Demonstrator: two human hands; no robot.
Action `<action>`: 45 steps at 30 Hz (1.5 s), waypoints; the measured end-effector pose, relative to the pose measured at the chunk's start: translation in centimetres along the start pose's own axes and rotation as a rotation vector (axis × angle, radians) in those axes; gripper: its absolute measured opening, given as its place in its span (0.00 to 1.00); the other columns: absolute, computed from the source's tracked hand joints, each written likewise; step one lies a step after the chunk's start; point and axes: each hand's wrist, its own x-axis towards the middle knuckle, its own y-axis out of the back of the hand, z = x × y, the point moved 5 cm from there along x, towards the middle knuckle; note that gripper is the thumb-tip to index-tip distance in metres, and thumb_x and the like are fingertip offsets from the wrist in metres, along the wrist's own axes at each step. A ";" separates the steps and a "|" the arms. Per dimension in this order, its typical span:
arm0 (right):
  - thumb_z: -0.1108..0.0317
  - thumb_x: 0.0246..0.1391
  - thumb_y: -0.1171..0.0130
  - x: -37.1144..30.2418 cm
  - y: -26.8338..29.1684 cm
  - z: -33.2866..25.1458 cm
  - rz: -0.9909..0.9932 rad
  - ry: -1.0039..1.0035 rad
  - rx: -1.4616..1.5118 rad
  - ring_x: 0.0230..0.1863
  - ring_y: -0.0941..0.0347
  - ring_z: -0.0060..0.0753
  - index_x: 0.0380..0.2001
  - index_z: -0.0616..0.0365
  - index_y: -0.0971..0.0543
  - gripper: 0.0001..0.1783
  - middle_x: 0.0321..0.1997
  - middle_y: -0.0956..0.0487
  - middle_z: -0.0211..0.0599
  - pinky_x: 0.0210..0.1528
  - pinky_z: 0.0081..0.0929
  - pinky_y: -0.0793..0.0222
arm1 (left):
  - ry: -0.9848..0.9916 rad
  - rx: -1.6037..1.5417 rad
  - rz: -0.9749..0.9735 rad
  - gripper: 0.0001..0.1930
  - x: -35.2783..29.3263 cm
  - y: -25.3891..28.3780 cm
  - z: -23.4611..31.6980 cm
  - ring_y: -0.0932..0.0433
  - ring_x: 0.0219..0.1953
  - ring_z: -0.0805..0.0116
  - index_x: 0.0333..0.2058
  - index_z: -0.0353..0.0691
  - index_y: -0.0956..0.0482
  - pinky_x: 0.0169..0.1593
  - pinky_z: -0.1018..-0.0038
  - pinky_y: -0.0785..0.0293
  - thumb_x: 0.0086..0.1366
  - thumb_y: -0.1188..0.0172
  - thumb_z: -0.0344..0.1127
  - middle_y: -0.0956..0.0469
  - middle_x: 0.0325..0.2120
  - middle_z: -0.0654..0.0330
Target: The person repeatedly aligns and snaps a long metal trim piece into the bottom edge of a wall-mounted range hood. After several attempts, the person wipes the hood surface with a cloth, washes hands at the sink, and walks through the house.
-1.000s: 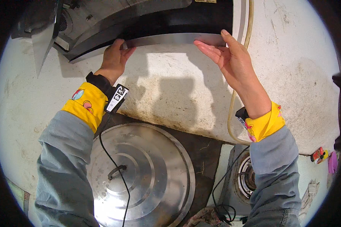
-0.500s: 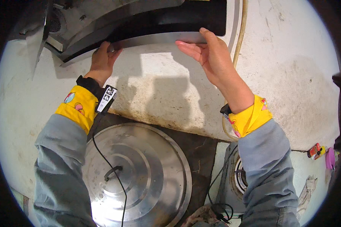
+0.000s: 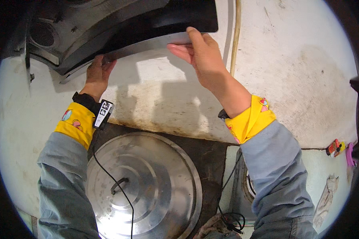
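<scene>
L hand (image 3: 96, 75) is gripping the panel's (image 3: 179, 20) silver edge at 10 o'clock, some fingers hiding from view; R hand (image 3: 207, 55) is pinching it nr 1. Panel is spanning approx 10 to 1, its top running out of frame. Lid (image 3: 147, 187) is lying at 7, bottom rim getting cut off; R sleeve (image 3: 281, 159) is covering much of the stove (image 3: 241, 195) nr 5.
</scene>
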 end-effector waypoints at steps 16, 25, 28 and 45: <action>0.62 0.46 0.36 -0.8 0.4 0.0 -0.004 0.069 0.026 0.36 0.26 0.30 0.47 0.69 0.42 0.33 0.41 0.30 0.46 0.37 0.20 0.23 | 0.126 -0.217 0.005 0.16 -0.9 0.7 0.3 0.29 0.50 0.64 0.47 0.30 0.37 0.55 0.75 0.29 0.68 0.56 0.37 0.34 0.45 0.53; 0.64 0.37 0.33 -0.6 0.7 0.1 0.091 0.134 0.029 0.36 0.26 0.32 0.48 0.72 0.41 0.38 0.40 0.28 0.46 0.32 0.23 0.26 | 0.140 -0.041 0.036 0.16 -1.8 0.0 1.0 0.29 0.49 0.63 0.46 0.28 0.38 0.54 0.74 0.27 0.66 0.54 0.35 0.33 0.44 0.50; 0.64 0.36 0.33 -0.2 1.1 -0.2 0.139 0.188 -0.021 0.33 0.25 0.33 0.42 0.73 0.35 0.32 0.36 0.25 0.46 0.29 0.23 0.25 | 0.208 -0.196 0.109 0.15 -1.3 0.3 0.2 0.32 0.52 0.59 0.47 0.29 0.40 0.57 0.67 0.30 0.66 0.57 0.32 0.36 0.49 0.49; 0.69 0.48 0.40 -0.8 3.9 -2.4 0.014 0.032 -0.058 0.42 0.25 0.37 0.59 0.75 0.55 0.44 0.43 0.28 0.50 0.51 0.29 0.28 | 0.313 -0.462 0.120 0.08 -1.2 -3.5 0.2 0.27 0.45 0.56 0.37 0.29 0.33 0.56 0.64 0.29 0.63 0.50 0.29 0.29 0.38 0.49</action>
